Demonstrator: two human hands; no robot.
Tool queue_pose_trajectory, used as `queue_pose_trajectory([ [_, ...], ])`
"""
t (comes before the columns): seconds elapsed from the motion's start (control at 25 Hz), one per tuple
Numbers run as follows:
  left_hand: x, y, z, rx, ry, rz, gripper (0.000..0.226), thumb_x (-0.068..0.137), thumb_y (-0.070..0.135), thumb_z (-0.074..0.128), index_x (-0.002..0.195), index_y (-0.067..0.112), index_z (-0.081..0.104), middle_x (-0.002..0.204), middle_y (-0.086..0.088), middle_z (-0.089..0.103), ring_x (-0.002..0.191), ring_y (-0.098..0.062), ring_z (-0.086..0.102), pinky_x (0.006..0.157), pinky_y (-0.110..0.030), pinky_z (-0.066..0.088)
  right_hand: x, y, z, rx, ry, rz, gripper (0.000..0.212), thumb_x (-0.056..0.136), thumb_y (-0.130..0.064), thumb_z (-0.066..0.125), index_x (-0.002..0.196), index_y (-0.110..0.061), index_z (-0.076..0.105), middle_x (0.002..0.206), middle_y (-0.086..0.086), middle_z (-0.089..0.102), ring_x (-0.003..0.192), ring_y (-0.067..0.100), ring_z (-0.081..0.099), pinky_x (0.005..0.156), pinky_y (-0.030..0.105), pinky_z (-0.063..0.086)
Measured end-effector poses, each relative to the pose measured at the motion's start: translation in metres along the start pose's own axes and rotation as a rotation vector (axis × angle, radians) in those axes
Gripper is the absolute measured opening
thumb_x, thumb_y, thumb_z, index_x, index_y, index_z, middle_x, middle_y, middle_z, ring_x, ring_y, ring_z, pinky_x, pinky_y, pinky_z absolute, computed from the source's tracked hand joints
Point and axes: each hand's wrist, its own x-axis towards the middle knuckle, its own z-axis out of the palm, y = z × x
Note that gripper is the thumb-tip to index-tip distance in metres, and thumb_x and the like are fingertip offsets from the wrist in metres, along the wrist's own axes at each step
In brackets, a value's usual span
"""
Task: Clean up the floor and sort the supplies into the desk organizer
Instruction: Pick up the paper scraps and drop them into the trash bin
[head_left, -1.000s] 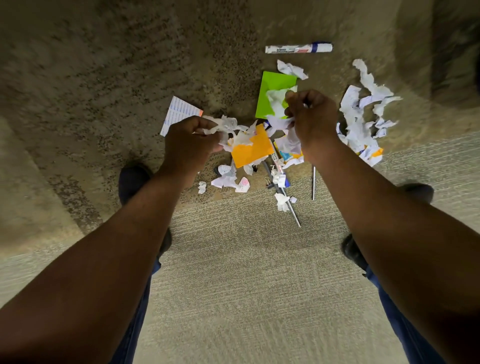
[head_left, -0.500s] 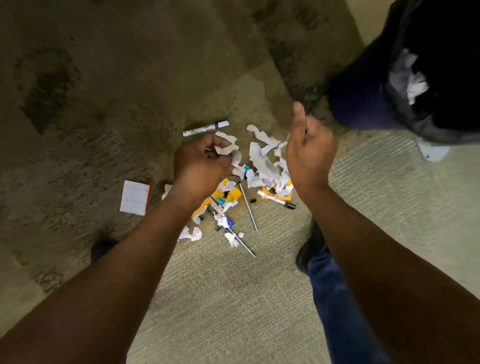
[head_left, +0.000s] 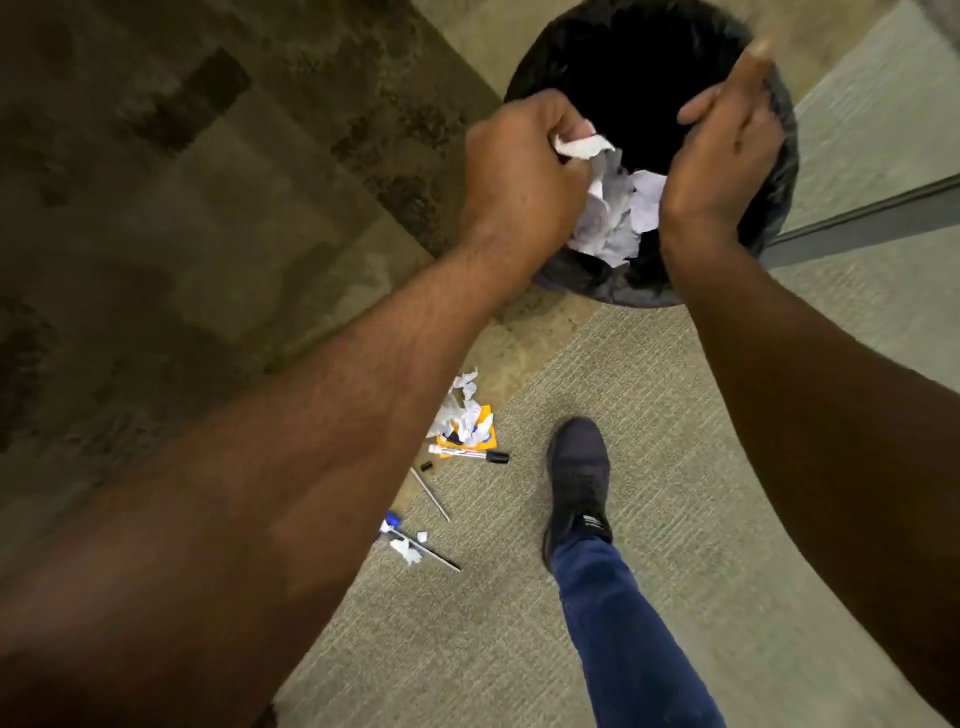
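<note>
Both my hands are over a black-lined trash bin (head_left: 774, 208). My left hand (head_left: 519, 176) is closed around crumpled white paper scraps (head_left: 584, 145) at the bin's near-left rim. My right hand (head_left: 727, 150) hovers over the bin with its fingers spread and nothing visible in it. White paper (head_left: 618, 218) lies inside the bin between my wrists. On the floor below my left forearm remain paper scraps (head_left: 460, 413) on an orange sticky pad (head_left: 488, 441), a marker (head_left: 467, 454), and two thin pens (head_left: 431, 493) (head_left: 426, 548).
My right foot in a dark shoe (head_left: 579, 483) stands on the light carpet just right of the floor litter. A darker patterned carpet (head_left: 182, 208) covers the left. A grey strip (head_left: 857, 228) runs along the floor behind the bin at right.
I have turned from the floor pile to the bin. Both hands moved up over its opening, and paper now lies in the bin. My right hand has opened.
</note>
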Motion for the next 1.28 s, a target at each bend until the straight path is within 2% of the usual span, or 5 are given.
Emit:
queue_pose_trajectory([
  [0.32, 0.025, -0.025, 0.053, 0.459, -0.461, 0.208, 0.039, 0.089, 0.018, 0.046, 0.125, 0.010, 0.057, 0.122, -0.013, 0.061, 0.113, -0.027, 0.057, 0.088, -0.029, 0.044, 0.026, 0.058, -0.001, -0.491, -0.492, 0.191, 0.055, 0.101, -0.051, 0.017, 0.126, -0.018, 0.053, 0.131, 0.008, 0.053, 0.120, 0.020, 0.050, 0.104, 0.042, 0.039],
  [0.6, -0.047, -0.100, -0.021, 0.107, 0.075, 0.048, 0.030, 0.091, 0.018, 0.046, 0.116, 0.012, 0.063, 0.112, -0.005, 0.067, 0.102, -0.020, 0.062, 0.090, -0.021, 0.046, -0.060, 0.036, 0.001, -0.345, -0.218, -0.605, 0.028, 0.100, -0.020, 0.041, 0.096, -0.001, 0.061, 0.094, 0.011, 0.059, 0.088, 0.016, 0.053, 0.080, 0.021, 0.040],
  [0.84, -0.126, -0.219, -0.059, 0.237, 0.029, -0.246, 0.030, 0.084, 0.017, 0.052, 0.111, 0.011, 0.063, 0.111, -0.010, 0.065, 0.105, -0.025, 0.061, 0.094, -0.038, 0.048, -0.166, 0.102, 0.010, -0.391, -0.565, -0.275, 0.023, 0.092, -0.013, 0.053, 0.110, -0.001, 0.058, 0.107, 0.011, 0.055, 0.093, 0.017, 0.057, 0.079, 0.031, 0.051],
  [1.12, -0.164, -0.321, -0.001, 0.544, -0.473, -0.312, 0.071, 0.079, 0.018, 0.066, 0.143, 0.024, 0.038, 0.149, -0.013, 0.031, 0.137, -0.030, 0.030, 0.111, -0.036, 0.031, -0.197, 0.239, 0.003, -0.967, -1.214, 0.065, 0.069, 0.076, -0.033, 0.077, 0.134, -0.016, 0.042, 0.135, 0.013, 0.039, 0.112, 0.032, 0.054, 0.092, 0.036, 0.046],
  [1.28, -0.160, -0.356, 0.035, 0.721, -0.657, -0.177, 0.086, 0.077, 0.010, 0.070, 0.147, 0.036, 0.028, 0.160, -0.013, 0.000, 0.144, -0.036, 0.015, 0.103, -0.047, 0.042, -0.198, 0.279, 0.015, -1.118, -1.329, -0.147, 0.122, 0.055, -0.039, 0.090, 0.148, -0.028, 0.011, 0.155, 0.012, 0.007, 0.119, 0.036, 0.051, 0.091, 0.044, 0.049],
])
